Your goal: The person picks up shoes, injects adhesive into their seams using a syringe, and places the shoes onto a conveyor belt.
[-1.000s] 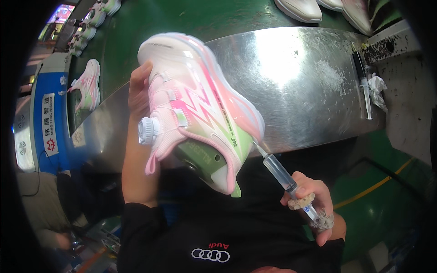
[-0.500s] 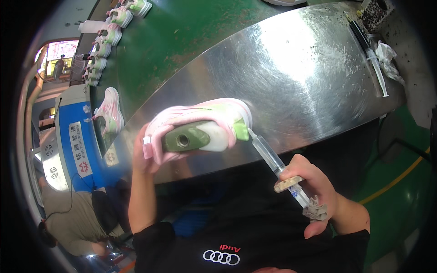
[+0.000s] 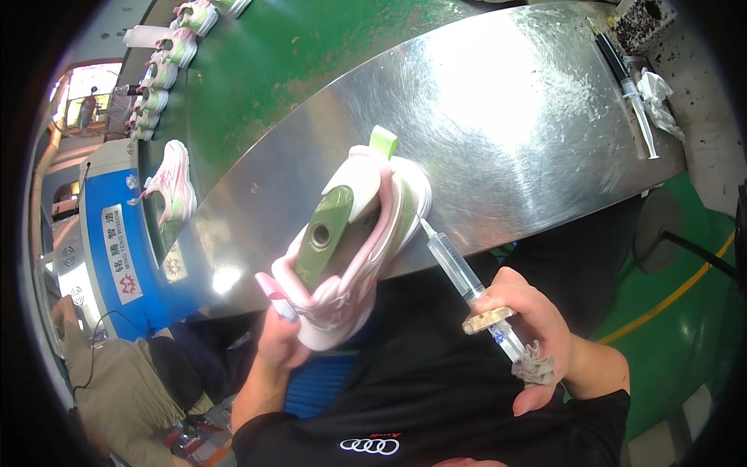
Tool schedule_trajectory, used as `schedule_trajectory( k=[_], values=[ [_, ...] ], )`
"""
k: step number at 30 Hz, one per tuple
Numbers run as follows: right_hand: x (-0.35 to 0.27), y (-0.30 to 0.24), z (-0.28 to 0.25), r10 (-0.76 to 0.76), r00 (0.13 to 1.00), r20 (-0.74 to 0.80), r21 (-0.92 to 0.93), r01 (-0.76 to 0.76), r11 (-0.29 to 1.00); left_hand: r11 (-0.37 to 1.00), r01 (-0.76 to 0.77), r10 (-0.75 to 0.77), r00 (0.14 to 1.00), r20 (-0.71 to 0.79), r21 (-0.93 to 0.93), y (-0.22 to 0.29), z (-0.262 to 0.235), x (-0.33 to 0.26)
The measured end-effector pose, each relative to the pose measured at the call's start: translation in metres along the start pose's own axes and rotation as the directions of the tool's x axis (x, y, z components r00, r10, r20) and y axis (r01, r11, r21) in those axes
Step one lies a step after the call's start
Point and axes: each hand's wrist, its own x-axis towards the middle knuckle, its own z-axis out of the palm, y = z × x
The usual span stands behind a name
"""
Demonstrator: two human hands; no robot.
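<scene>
Clamping sneaker (image 3: 364, 266) near toe (image 3: 323, 335) in left grip (image 3: 282, 342), slanting heel tab (image 3: 383, 142) away rightward; clamping syringe (image 3: 455, 268) in right grip (image 3: 537, 327), aiming nozzle (image 3: 426, 226) up-left, touching or just beside sole edge (image 3: 421, 194).

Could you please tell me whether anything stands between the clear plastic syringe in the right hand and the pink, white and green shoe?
Nothing visible does: the clear syringe in the right hand has its tip beside the sole of the shoe in the left hand; whether they touch is unclear.

Pink-and-green shoe (image 3: 373, 251), tilted, opening up, green last (image 3: 333, 212) inside, clear syringe (image 3: 456, 269) slanted, tip (image 3: 425, 226) near the sole (image 3: 421, 189)
</scene>
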Motion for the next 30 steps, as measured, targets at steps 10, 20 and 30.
schedule_trajectory(
  k=[10, 20, 30],
  values=[
    [0.008, -0.037, 0.004, 0.092, 0.994, 0.055, -0.042, -0.09, 0.995, 0.936, 0.156, -0.072, 0.962, 0.264, -0.315, -0.044, 0.024, 0.002],
    [-0.003, -0.094, 0.006, 0.29, 0.948, 0.132, -0.061, -0.284, 0.957, 0.789, 0.434, -0.088, 0.78, 0.619, -0.435, -0.061, 0.052, 0.035],
    [-0.037, -0.15, 0.002, 0.332, 0.943, 0.024, -0.198, -0.321, 0.926, 0.802, 0.511, -0.202, 0.719, 0.665, -0.309, -0.063, 0.096, 0.065]
  ],
)
